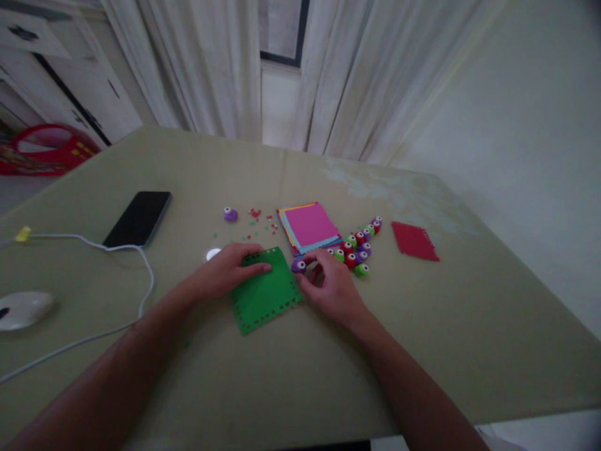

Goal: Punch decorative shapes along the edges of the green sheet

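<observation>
My left hand (239, 268) grips a green paper square (265, 294) at its upper left, thumb lying on top. Small punched holes run along several of the paper's edges. Between the thumb and fingers of my right hand (331, 285) is a purple mini paper punch (298, 267) with an eye-like white top, at the paper's right edge. Whether the paper sits in its slot, I cannot tell. Beyond that hand stand rows of red, green and purple punches (350, 260), partly hidden by my fingers.
A stack of coloured paper (312, 225) lies beyond my hands. Paper bits (254, 213) and another purple punch (230, 214) are to its left. Red punched paper (414, 241) is at right. On the left are a phone (139, 219), a white cable (149, 282) and a mouse (25, 310).
</observation>
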### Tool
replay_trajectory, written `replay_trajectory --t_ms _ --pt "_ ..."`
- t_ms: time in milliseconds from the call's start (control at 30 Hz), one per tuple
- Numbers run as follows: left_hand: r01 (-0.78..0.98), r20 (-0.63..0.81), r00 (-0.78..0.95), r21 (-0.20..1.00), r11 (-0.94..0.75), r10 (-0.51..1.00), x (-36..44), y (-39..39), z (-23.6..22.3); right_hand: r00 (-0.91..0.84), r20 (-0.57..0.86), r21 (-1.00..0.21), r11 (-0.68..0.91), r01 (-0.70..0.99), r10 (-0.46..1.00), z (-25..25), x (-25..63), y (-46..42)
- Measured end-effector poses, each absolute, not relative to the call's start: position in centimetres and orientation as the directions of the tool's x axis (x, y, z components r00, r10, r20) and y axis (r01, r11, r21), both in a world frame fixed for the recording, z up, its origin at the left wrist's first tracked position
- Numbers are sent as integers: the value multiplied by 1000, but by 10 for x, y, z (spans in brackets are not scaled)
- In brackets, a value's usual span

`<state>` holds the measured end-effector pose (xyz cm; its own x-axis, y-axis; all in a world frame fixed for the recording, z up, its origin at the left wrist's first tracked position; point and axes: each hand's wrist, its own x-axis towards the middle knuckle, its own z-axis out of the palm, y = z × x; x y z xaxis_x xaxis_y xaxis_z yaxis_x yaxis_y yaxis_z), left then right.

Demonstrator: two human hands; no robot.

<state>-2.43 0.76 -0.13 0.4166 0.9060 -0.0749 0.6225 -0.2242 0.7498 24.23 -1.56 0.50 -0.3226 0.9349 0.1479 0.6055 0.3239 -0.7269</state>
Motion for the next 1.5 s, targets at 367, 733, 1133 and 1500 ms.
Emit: replay_trajectory --t_ms 367,733,1133,1500 --pt "630 -93 418 747 -214 904 -23 8 2 -350 150 -732 342 589 925 2 242 -16" --pt "609 -128 429 772 -181 894 -24 8 3 -352 164 -735 352 580 922 0 242 -14" --pt "584 -138 425 797 -154 895 -25 9 0 -341 190 -749 360 556 921 0 242 -16" --pt "579 -149 424 803 -141 894 -24 8 4 -333 179 -766 344 543 926 -2 242 -15"
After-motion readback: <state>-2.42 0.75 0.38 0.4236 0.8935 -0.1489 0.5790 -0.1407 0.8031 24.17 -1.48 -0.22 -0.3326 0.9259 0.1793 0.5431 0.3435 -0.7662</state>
